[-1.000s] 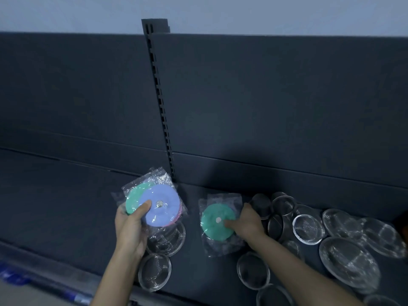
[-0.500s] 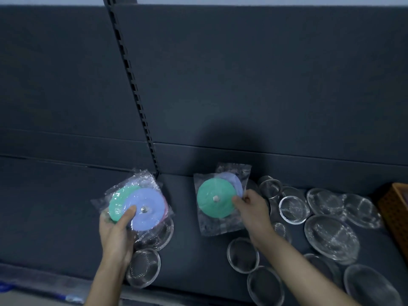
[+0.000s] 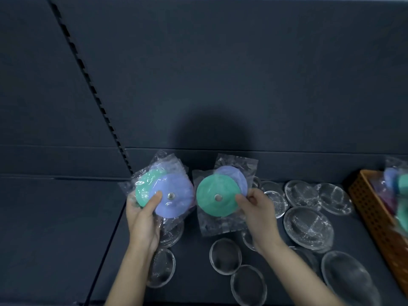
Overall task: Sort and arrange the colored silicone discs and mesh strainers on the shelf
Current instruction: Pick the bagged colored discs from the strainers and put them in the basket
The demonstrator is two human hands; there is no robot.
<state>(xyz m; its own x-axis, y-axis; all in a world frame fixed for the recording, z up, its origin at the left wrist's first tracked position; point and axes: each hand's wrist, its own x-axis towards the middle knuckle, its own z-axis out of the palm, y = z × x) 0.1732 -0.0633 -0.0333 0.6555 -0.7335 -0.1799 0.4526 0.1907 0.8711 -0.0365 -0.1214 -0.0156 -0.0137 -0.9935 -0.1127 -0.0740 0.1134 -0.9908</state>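
Dim, soft focus; a head shadow darkens the back panel.

Left shelf: offering bare surface for passage.
Mesh strainers: crowding the right half.
Orange basket: blocking the far right edge.

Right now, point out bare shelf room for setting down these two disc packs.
Widest bare patch: the shelf left of the left hand. A narrow strip lies between the two strainers below that hand and the middle pair. From the right hand to the orange basket, strainers crowd it.
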